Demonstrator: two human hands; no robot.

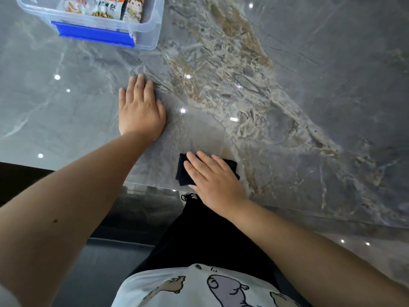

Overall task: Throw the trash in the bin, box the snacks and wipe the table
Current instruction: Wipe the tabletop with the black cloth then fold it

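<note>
Flat and open, both of my hands are pressing down and not squeezing anything. Over on the far side from my wiping hand sits the clear box (pixel 141 29) with the blue latch, and the snacks (pixel 104 7) are already inside it, so I think that job is done. I see no trash lying around and no bin (it may be out of sight).

Next comes my left hand (pixel 139 111). It lies palm down on the bare table (pixel 287 96), fingers straight and pointing away from me, a little ahead of my right hand and off to its side. It is only holding me steady. I should keep it still so I do not wobble.

Then my right hand (pixel 212 180) lies flat on top of the dark cloth (pixel 184 173), with straight fingers. The cloth is folded small and sits right by the near edge of the table, just under my palm and fingers.

To wipe well, I think I should press evenly with the whole hand, so the cloth slides with me and does not bunch up or slip out. I should push away from the edge, not toward it, or the cloth could fall off. The big brown and gray patch beyond my right hand looks not yet wiped, so long slow strokes over there seem best.
</note>
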